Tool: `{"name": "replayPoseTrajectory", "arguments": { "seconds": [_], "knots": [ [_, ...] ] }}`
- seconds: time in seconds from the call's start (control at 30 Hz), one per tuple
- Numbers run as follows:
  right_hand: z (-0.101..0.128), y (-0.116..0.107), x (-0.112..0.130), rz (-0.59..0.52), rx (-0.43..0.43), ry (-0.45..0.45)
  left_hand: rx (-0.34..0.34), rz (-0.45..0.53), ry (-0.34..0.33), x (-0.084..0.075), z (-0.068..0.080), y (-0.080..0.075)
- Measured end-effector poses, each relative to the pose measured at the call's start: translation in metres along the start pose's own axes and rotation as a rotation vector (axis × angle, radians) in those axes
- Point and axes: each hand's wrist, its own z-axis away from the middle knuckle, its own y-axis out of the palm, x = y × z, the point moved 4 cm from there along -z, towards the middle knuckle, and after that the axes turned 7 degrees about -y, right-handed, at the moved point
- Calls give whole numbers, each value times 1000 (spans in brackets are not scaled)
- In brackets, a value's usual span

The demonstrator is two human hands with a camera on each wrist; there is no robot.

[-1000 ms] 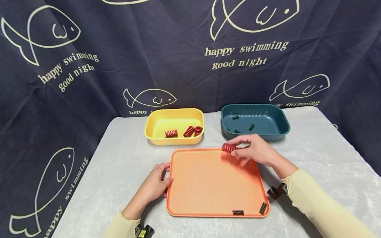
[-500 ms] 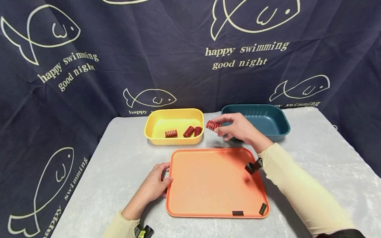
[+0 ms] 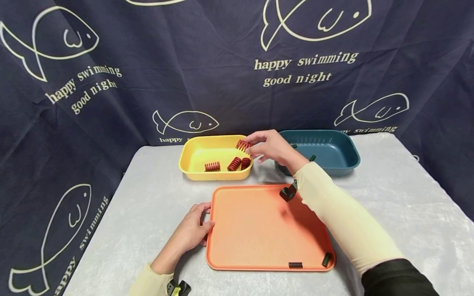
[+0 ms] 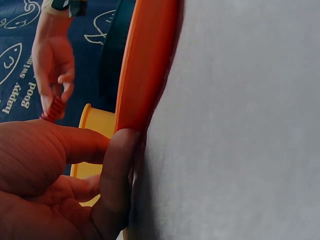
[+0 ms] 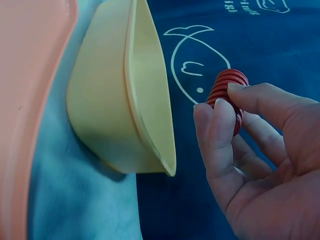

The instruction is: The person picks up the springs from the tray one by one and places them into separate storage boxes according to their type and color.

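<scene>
My right hand [image 3: 272, 147] pinches a red coil spring [image 3: 242, 145] between thumb and fingertips, over the right end of the yellow bin [image 3: 207, 176]. Three more red springs lie inside that bin, one [image 3: 212, 166] apart from the other two. In the right wrist view the held spring [image 5: 227, 90] is tilted, above the bin's rim [image 5: 132, 85]. My left hand [image 3: 190, 230] grips the left edge of the orange tray [image 3: 255, 222], its thumb at the rim. A black spring [image 3: 295, 265] and a dark green spring [image 3: 326, 259] lie along the tray's near right side.
A dark teal bin [image 3: 344, 158] stands at the back right, with small dark green springs inside, partly hidden by my right arm. Behind both bins hangs a navy curtain [image 3: 222, 82] with fish prints. A grey cloth [image 3: 148, 193] covers the table.
My right hand has carried the red spring from above the tray's far right corner, left and away, to over the yellow bin. My left hand stays at the tray's edge.
</scene>
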Motion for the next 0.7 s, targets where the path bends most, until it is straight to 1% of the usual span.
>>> {"name": "replayPoseTrajectory", "arguments": {
  "seconds": [0.17, 0.3, 0.43, 0.6, 0.7],
  "knots": [
    [-18, 16, 1, 15, -12, 32, -3, -1, 1, 0, 0, 0],
    [-32, 32, 0, 51, -28, 32, -3, 3, 5, 0, 1, 0],
    [-44, 49, -3, 46, -48, 33, 1, 12, 18, 1, 3, -1],
    [-55, 65, -13, 15, -79, 87, 4, 20, 20, 0, 3, -1],
    [-60, 73, -18, 23, -89, 114, 5, 15, 23, 0, 2, -1]
  ]
}}
